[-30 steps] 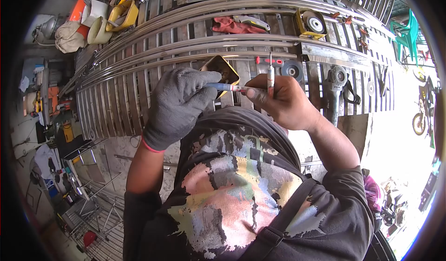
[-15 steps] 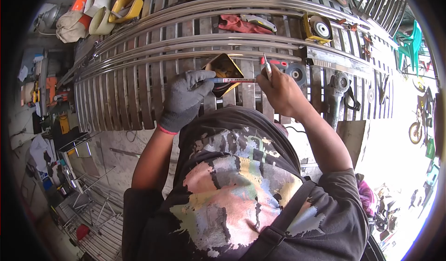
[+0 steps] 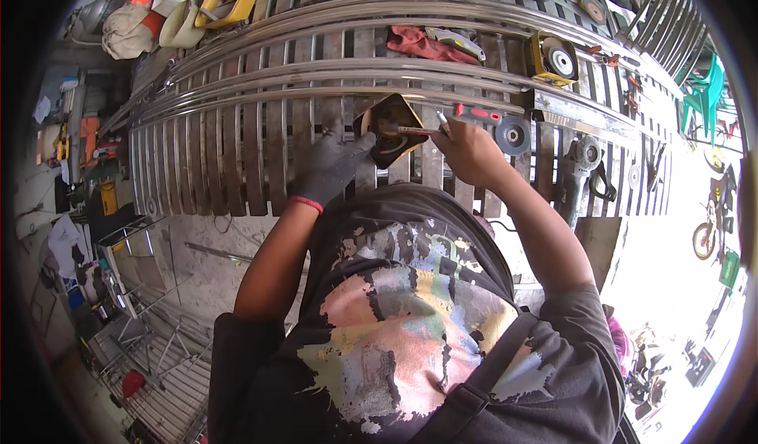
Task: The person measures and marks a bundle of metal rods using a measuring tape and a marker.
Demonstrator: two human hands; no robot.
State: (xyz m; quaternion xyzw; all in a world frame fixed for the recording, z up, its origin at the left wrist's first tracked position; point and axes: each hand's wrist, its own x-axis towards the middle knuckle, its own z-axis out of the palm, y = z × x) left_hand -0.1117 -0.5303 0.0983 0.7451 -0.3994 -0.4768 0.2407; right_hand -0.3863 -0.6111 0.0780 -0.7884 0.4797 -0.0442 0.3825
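My right hand point(image 3: 471, 153), bare, is closed on two slim items. A red-and-white pencil-like stick point(image 3: 410, 131) points left from it, and a silver pen-like tool point(image 3: 443, 119) points up. Beneath the stick's tip is an open yellow-and-black box point(image 3: 387, 157) with a round item inside. At the box's left side is my left hand point(image 3: 325, 166) in a grey glove, smeared by motion. Its fingers are too blurred to show whether they hold anything. A red-handled tool point(image 3: 479, 113) and a grinding disc point(image 3: 513, 135) lie to the right of my right hand.
Long metal tubes point(image 3: 316, 71) run across the slatted bench point(image 3: 229, 159). An angle grinder point(image 3: 576, 177) lies at the right front. Farther back are a red cloth point(image 3: 422, 44), a yellow box with a disc point(image 3: 553, 58) and a yellow container point(image 3: 229, 3).
My left hand has let go of the stick's blue end and moved down, away from it. My right hand keeps hold of both items. The view has shifted slightly.
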